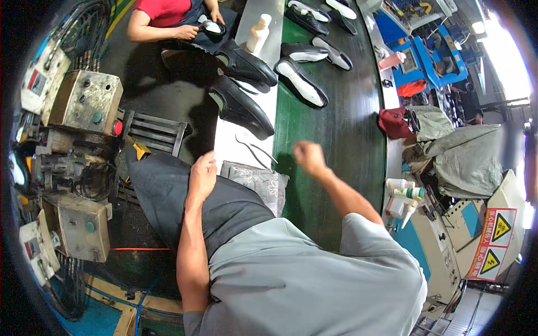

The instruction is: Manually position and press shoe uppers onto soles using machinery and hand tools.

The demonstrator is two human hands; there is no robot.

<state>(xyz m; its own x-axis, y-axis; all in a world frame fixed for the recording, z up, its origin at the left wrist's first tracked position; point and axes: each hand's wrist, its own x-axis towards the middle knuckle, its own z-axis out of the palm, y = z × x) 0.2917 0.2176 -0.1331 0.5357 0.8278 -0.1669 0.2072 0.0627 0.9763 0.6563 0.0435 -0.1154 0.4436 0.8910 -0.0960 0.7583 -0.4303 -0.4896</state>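
Two black shoes [244, 106] lie side by side on the white bench [228, 130], just beyond the left hand [202, 175]; neither is held. Left fingers loosely bent, nothing visible in them. Right hand [309, 158] above the green belt [342, 129], fingers curled in; cannot tell whether they close on anything small. A thin dark tool [255, 148] lies loose on the bench, nearer the body than the shoes, beside a folded grey cloth [255, 179]. Progress, by judgement: between handlings, the bench pair either waiting or done, no visible mark to settle it. Several pale-faced shoes [302, 84] rest farther up the belt, their stage equally unclear. Hard to make out: the right fingertips, the bench shoes' insides, and the shoe held by a co-worker [162, 8], cut off at the top edge.
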